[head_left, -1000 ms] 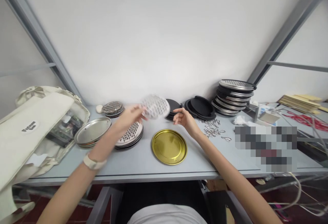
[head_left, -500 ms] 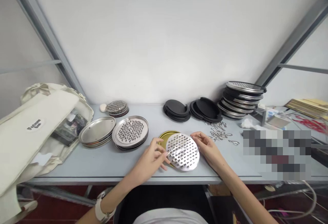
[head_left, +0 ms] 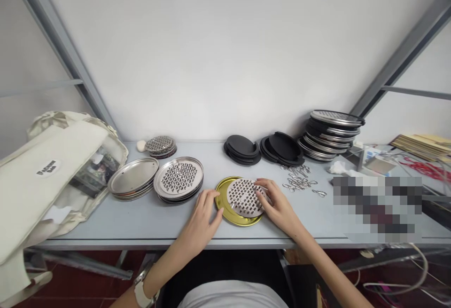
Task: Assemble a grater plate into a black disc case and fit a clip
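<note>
A round metal grater disc (head_left: pixel 245 198) lies over a shallow gold-coloured round tray (head_left: pixel 225 209), shifted toward the tray's right side. My right hand (head_left: pixel 280 207) has the disc by its right edge, the thumb on top. At the tray's left rim is my left hand (head_left: pixel 201 218), its thumb and fingers apart; fingertips touch or nearly touch the rim. To the left stand a stack of rimmed grater plates (head_left: pixel 179 179) and a stack of plain silver trays (head_left: pixel 133 177).
Behind are small grater discs (head_left: pixel 160 145), black round holders (head_left: pixel 241 149), more black holders (head_left: pixel 284 149) and loose metal clips (head_left: pixel 299 182). A tall stack of assembled graters (head_left: pixel 331 134) stands back right. A cream bag (head_left: pixel 52 171) covers the left end; the table's front edge (head_left: pixel 246 242) is close.
The grater disc has gone from tilted up to lying flatter over the gold tray. My left hand has come off the disc and moved left to the tray's rim.
</note>
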Available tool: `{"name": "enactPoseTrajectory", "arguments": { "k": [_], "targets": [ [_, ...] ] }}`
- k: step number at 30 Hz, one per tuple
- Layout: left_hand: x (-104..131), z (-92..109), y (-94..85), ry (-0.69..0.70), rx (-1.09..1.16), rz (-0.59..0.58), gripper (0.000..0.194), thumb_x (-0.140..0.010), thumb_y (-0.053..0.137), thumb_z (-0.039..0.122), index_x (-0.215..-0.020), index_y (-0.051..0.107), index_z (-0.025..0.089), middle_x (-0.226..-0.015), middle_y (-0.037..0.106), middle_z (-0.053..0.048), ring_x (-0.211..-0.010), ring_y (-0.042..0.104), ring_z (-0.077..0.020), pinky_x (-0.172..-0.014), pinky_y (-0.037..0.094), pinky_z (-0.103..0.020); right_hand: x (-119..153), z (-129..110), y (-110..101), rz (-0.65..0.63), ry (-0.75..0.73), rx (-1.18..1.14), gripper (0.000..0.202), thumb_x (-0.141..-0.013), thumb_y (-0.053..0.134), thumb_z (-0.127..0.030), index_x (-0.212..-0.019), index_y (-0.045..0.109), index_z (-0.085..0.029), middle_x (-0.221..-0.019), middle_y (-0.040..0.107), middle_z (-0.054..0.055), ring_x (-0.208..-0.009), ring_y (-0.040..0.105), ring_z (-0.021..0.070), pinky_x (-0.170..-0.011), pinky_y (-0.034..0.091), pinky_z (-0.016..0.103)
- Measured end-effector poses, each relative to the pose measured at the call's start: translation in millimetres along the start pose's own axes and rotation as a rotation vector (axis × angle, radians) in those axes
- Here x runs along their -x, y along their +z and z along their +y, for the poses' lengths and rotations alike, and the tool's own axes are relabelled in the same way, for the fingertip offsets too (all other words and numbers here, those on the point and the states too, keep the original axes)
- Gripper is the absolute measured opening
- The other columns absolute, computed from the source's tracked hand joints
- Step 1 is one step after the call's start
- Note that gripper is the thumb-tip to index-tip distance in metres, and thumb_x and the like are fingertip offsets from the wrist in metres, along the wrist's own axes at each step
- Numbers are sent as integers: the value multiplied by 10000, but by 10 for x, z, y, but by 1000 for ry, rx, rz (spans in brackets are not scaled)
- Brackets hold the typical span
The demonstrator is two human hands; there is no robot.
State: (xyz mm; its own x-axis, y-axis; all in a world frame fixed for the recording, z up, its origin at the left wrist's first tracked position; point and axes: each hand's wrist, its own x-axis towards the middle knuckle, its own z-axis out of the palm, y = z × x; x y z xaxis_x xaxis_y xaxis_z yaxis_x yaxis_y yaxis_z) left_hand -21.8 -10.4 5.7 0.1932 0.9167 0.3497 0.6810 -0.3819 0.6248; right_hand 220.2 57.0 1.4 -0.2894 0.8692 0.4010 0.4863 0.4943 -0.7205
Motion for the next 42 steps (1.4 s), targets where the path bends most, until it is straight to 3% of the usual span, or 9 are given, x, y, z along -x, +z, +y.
{"name": "enactPoseTrajectory", "arguments": {
  "k": [9, 18, 24, 28, 36, 42],
  "targets": [
    [-16, -15, -29, -24, 38, -11, 390, -868, 555, 232, -1229, 407, 246, -1176, 485, -63, -1104, 503, -214, -976, 436, -376, 44, -159, 2, -205, -76, 136, 334, -948, 434, -375, -1258, 422, -250, -1414, 360, 102, -1326, 373, 228, -1098, 342, 410],
    [-31, 2, -84, 16, 75, -66, 462, -810, 653, 260, -1215, 431, 252, -1192, 473, -59, -1168, 461, -226, -1025, 398, -392, 30, -93, -10, -52, -78, 121, 213, -957, 415, -319, -1151, 460, -243, -1147, 499, 91, -1151, 495, 223, -1016, 408, 409],
    [-32, 46, -114, 21, 50, -110, 280, -796, 675, 260, -1031, 524, 237, -1207, 461, -50, -1203, 445, -226, -1055, 369, -392, 37, -61, 13, -22, -104, 188, 219, -920, 481, -307, -1130, 465, -245, -1148, 492, 86, -1131, 498, 236, -992, 421, 413],
    [-28, 32, -109, 14, 36, -102, 197, -802, 671, 282, -951, 556, 226, -1209, 461, -49, -1195, 465, -228, -1045, 382, -385, 40, -61, 24, -29, -95, 238, 203, -921, 488, -311, -1113, 472, -246, -1131, 514, 84, -1106, 506, 240, -973, 420, 419],
    [-31, 3, -110, 51, 69, -108, 286, -820, 662, 285, -1070, 529, 245, -1187, 480, -49, -1184, 464, -221, -1037, 388, -389, 57, -166, 5, -130, -165, 214, 173, -949, 436, -300, -1099, 502, -244, -1076, 565, 98, -1037, 543, 244, -919, 456, 425],
    [-28, -5, -108, 48, 40, -128, 245, -827, 653, 285, -1038, 538, 238, -1207, 460, -53, -1209, 440, -224, -1056, 366, -386, 58, -202, -8, -194, -188, 144, 192, -954, 417, -285, -1107, 526, -246, -1063, 560, 92, -1029, 557, 228, -911, 474, 392]
  ]
}}
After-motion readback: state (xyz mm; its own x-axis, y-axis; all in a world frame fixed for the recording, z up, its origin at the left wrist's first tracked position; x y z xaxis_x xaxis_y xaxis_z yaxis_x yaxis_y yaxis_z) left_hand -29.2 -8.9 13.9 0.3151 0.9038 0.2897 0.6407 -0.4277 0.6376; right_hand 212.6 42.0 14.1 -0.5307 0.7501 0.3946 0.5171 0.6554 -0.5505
